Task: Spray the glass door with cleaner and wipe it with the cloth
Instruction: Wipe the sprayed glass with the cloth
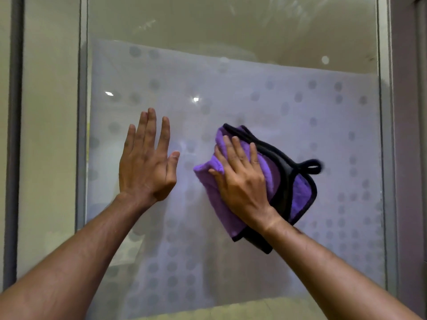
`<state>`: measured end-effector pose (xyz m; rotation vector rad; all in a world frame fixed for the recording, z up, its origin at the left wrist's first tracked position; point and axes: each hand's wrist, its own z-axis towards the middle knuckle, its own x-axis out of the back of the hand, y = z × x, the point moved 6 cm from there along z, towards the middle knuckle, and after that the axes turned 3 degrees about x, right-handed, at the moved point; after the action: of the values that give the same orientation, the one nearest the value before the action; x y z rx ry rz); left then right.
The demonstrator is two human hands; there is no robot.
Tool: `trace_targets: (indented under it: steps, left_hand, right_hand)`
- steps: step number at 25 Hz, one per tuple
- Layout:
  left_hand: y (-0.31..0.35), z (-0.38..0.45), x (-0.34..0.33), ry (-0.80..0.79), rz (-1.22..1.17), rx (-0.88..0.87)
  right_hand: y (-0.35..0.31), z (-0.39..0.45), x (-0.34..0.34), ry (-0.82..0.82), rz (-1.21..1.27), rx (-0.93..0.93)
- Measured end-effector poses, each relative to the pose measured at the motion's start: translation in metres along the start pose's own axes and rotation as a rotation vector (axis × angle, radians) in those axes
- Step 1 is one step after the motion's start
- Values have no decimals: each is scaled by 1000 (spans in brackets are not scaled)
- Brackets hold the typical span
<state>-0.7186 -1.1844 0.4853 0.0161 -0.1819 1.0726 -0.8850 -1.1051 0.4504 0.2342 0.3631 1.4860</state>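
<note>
1 cloth (298,192), 2 hands, 1 door (254,88)

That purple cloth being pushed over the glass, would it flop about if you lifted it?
Probably floppy: the purple cloth bunches in soft folds under the right hand. It looks plush and light. On the glass door it should slide readily.

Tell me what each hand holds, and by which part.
The right hand presses the cloth flat on the glass, palm over its middle. The left hand holds nothing.
</note>
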Motion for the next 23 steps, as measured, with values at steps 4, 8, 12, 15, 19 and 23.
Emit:
trace_targets:
  steps: [4, 8, 12, 15, 19, 23]
  left_hand:
    - [1, -1, -1, 13, 4, -2]
    - [3, 1, -2, 19, 7, -2]
    - [0, 0, -1, 25, 2, -6]
    - [0, 0, -1, 18, 2, -10]
    - [1, 0, -3, 11, 0, -7]
    - [0, 0, -1, 9, -7, -7]
  right_hand:
    - [36, 15, 2, 95, 1, -313]
    - [14, 14, -2, 76, 30, -164]
    - [21, 10, 2, -37, -103, -88]
    - [30, 4, 0, -146, -119, -179]
    - [34, -13, 5, -126, -62, -109]
    - [35, -57, 15, -58, -72, -75]
